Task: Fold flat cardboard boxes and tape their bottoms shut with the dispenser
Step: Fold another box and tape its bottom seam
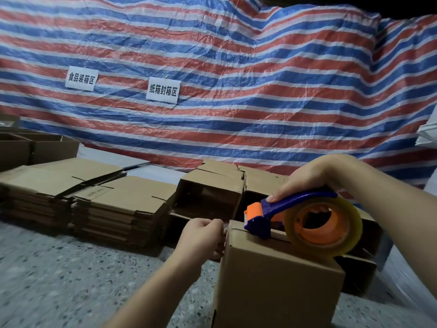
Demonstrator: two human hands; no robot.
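**boxnoob:** how far along are you?

**tapeguy:** Going left to right: you've got two stacks of flat cardboard boxes (71,185) unfolded, so plenty left. A few folded boxes (210,192) sit behind. Your left hand (201,240) pinches the tape end against the box (272,280) edge. Your right hand (307,178) grips the tape dispenser (302,221), resting on the seam. I'd say this strip's barely started.
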